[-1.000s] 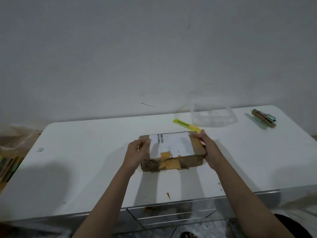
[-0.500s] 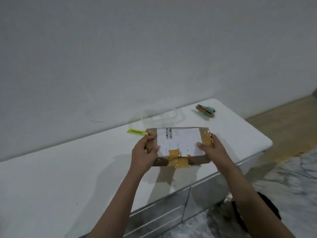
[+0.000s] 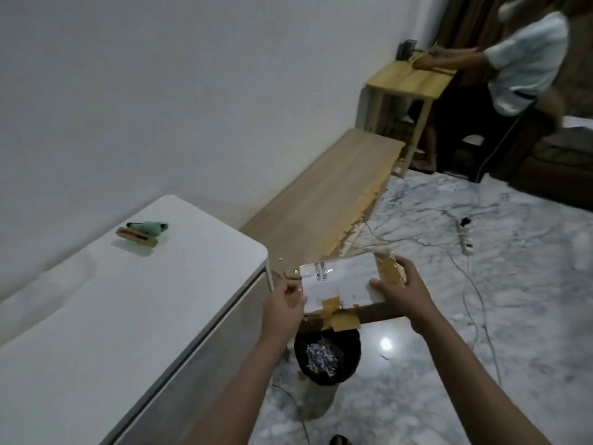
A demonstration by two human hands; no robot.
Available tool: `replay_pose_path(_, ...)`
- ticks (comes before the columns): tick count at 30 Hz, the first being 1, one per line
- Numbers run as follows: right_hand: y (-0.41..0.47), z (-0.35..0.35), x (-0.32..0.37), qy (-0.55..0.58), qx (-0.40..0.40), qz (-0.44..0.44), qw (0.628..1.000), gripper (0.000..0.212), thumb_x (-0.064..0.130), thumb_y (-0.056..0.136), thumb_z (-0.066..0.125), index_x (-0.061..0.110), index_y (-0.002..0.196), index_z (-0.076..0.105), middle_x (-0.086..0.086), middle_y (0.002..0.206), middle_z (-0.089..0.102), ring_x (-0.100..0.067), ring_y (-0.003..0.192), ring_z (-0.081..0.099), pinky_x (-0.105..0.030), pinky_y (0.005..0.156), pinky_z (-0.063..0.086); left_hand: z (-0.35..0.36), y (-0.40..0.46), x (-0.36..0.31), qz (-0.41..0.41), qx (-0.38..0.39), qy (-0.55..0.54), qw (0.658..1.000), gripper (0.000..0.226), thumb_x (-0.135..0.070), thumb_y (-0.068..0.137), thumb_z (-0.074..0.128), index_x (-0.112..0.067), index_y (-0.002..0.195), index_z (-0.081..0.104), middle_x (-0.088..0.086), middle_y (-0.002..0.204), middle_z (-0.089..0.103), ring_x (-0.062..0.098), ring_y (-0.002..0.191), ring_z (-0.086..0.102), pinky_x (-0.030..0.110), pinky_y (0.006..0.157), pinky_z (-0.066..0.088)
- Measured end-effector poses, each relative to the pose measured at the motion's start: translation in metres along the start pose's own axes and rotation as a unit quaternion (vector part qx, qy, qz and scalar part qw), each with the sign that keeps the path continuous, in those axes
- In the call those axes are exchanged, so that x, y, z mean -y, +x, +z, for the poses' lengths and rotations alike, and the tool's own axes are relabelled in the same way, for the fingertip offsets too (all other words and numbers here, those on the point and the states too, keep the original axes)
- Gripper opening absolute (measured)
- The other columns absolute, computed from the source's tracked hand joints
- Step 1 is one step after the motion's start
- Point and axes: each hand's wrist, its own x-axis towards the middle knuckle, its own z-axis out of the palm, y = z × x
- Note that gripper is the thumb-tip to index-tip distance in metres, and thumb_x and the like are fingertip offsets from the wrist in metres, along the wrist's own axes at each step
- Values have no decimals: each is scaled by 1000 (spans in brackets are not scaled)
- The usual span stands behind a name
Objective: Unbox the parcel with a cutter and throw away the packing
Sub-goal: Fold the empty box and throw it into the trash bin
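Box (image 3: 340,284) gripped at both ends: left hand (image 3: 284,311), right hand (image 3: 402,293), fingers curled over edges. Bin (image 3: 327,358) at 6 o'clock below; centre over it, then let go.

You see 1 parcel (image 3: 345,289), 2 hands, 1 bin (image 3: 327,358), 1 white table (image 3: 134,303), 1 wooden desk (image 3: 409,78), 1 other person (image 3: 526,62).

A white surface (image 3: 134,303) stands against the wall, with a green tool (image 3: 148,228) touching a brown block (image 3: 136,236) near its far corner. A low wooden bench (image 3: 327,200) runs beyond it to a small wooden table (image 3: 410,79), where another person (image 3: 513,62) leans. Cables (image 3: 475,293) trail across the marble floor (image 3: 481,364).
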Motion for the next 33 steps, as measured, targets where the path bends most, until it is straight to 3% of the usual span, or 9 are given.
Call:
replay_pose_path(4,27,-12,-48,-64,-76,51,994,71,37,68,76,45,127,38,-8,126,51,-30,106,54,-45,84,53,58,20,24,-87,127,101,983,35,-30,91,57,-16,122,56,4,125,59,20,110,56,25,81,43)
replay_pose_path(9,54,7,-100,-123,-114,129,977,76,39,66,70,52,129,30,-11,126,43,-36,106,47,-49,88,49,89,32,44,-178,171,165,955,51,-34,93,53,-11,137,44,8,140,48,24,124,48,32,97,42)
replay_pose_path(12,67,29,-111,-168,-127,149,966,74,29,74,70,42,136,32,-17,134,34,-41,118,37,-53,101,37,98,36,52,-181,183,174,950,46,-30,93,52,-9,133,46,9,134,53,25,120,51,27,91,44)
replay_pose_path(14,80,44,-117,-194,-95,166,962,81,34,77,69,40,144,23,-24,150,18,-43,135,21,-58,112,20,100,39,53,-176,177,160,955,31,-25,95,50,-15,125,48,1,119,59,26,119,50,20,75,40)
replay_pose_path(17,102,58,-125,-217,-44,176,959,85,44,82,65,37,148,13,-24,156,-2,-41,143,3,-58,114,5,100,41,57,-181,158,156,958,37,-22,95,50,-14,132,45,2,126,54,25,124,47,16,82,33)
replay_pose_path(23,118,72,-115,-229,16,84,970,69,33,89,59,23,148,25,-18,157,13,-35,144,11,-52,116,11,100,41,63,-184,111,169,962,42,-24,95,50,-8,133,43,12,136,47,27,122,47,23,87,34)
replay_pose_path(26,113,81,-101,-183,25,36,982,59,27,91,56,18,145,32,-13,155,25,-29,143,19,-46,116,22,98,38,54,-160,44,157,974,43,-24,94,51,-10,134,45,9,136,47,22,119,48,20,87,33)
replay_pose_path(29,103,92,-68,-124,29,-18,992,50,24,93,53,16,140,39,-7,146,38,-22,136,34,-30,106,32,80,30,35,-121,-40,123,984,38,-19,93,52,-12,131,49,4,134,49,16,121,47,16,91,31)
replay_pose_path(33,85,126,-11,-100,41,-128,986,38,17,93,53,11,131,49,-9,130,49,-21,123,45,-23,94,34,24,15,18,-27,-185,109,976,25,-8,89,55,-12,113,60,2,113,60,13,105,54,9,85,33)
